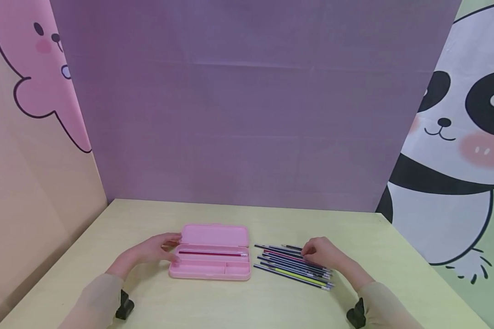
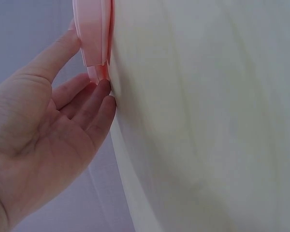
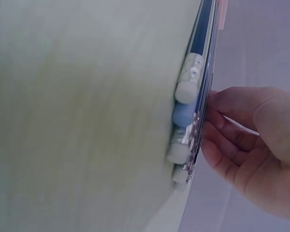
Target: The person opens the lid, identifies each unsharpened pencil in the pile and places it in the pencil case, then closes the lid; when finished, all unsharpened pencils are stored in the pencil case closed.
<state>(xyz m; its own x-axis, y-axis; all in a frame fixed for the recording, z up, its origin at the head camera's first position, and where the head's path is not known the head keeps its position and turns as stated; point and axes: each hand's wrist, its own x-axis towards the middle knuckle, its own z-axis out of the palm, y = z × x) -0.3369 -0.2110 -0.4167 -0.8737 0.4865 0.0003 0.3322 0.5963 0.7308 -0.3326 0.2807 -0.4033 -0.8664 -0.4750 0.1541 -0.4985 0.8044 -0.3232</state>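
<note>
A pink pencil case [image 1: 200,270] lies open on the table, its lid [image 1: 215,235] laid back on the far side. One dark red pencil [image 1: 214,253] rests in its long rear compartment. My left hand [image 1: 158,248] touches the case's left end, thumb at the tray's edge and fingers near the lid; in the left wrist view the fingers are loosely bent beside the case's pink end [image 2: 93,31]. To the right, many pencils [image 1: 292,267], mostly dark with a yellow one among them, lie side by side. My right hand [image 1: 323,252] pinches a pencil at their far side, fingertips partly hidden.
The light wooden table [image 1: 214,306] ends at a purple backdrop [image 1: 247,114]. Walls with cartoon animals stand left and right. Black devices [image 1: 125,306] sit at both wrists. White eraser ends [image 3: 187,92] of the pencils face my right wrist.
</note>
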